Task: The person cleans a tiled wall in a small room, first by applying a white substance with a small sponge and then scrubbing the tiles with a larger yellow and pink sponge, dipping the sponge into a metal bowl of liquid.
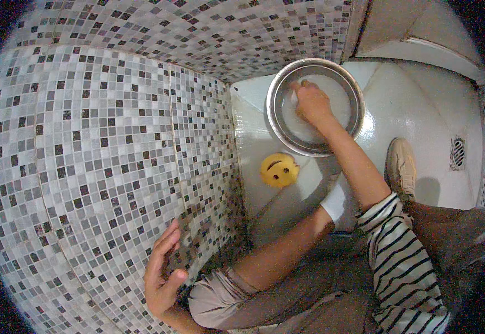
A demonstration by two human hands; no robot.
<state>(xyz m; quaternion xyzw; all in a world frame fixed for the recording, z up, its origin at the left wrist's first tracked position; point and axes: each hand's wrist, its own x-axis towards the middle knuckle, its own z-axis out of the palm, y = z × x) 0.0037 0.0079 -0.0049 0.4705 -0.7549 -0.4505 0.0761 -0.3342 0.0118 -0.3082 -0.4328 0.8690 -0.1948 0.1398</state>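
My right hand (312, 105) reaches down into a round stainless steel basin (358, 109) on the floor. Cloudy, whitish liquid (337, 94) fills the lower part of the basin. The fingers are curled at its far left side, and whether they grip anything is hidden. My left hand (163, 271) is raised beside the tiled wall, fingers apart, holding nothing. Just below the basin lies a yellow round sponge (279, 170) with a smiling face, upside down from here.
Mosaic-tiled walls (113, 125) rise on the left and at the back. A floor drain (458, 153) is at the right. My beige shoe (400, 165) rests on the glossy floor (422, 100), and a white sock (335, 201) shows on my other leg. A pale door-like panel (393, 27) stands at upper right.
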